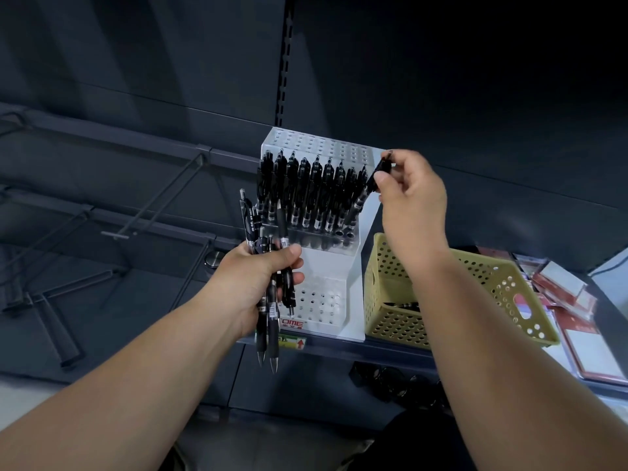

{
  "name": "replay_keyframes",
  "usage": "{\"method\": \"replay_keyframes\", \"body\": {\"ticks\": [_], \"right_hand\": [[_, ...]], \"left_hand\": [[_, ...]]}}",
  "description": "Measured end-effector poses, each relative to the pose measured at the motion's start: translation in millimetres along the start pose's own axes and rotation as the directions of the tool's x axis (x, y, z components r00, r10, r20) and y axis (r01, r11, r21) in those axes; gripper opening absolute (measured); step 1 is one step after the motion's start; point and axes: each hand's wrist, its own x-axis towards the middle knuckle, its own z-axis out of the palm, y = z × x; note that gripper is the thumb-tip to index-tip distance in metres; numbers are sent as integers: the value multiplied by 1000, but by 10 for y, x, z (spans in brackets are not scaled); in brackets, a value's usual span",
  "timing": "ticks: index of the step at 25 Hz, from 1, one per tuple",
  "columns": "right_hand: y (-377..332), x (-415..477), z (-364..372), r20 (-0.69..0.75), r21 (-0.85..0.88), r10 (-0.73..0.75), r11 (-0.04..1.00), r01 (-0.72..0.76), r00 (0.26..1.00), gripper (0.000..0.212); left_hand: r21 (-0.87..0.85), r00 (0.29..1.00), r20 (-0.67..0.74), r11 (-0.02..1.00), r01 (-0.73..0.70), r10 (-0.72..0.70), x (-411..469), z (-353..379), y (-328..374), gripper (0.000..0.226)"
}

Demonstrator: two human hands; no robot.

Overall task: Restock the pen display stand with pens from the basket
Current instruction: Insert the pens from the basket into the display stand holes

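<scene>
The right hand (413, 198) pinches the top of a black pen (360, 195), tilted at the right end of the pen row (306, 195) in the white pen display stand (326, 263). The left hand (258, 280) grips a bundle of black pens (268, 321) before the stand. The stand sits on a dark shelf (339, 346), with a yellow perforated basket (401, 321) just beside its right edge and wire hooks (153, 205) jutting at the left.

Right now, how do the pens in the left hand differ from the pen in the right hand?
Number: the left hand grips a bundle of pens; the right hand pinches a single pen.
Pose: the bundle stands roughly upright, two tips pointing down below the fist; the single pen is tilted, its lower end at the right end of the display stand's filled row.
Shared: all look black.
</scene>
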Motion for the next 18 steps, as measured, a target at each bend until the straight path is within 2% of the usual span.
{"method": "replay_keyframes", "body": {"ticks": [6,11,18], "right_hand": [[93,61,121,54,-32,6,999,-4,999,29],[114,53,180,88,-127,-19,991,31,996,31],[209,-12,246,74,-199,56,979,-40,996,26]], "left_hand": [[15,1000,6,1000,-18,18,45,-29,-2,37],[26,1000,16,1000,-13,12,62,-35,-28,39],[34,1000,9,999,-5,5,38,-32,-60,33]]}}
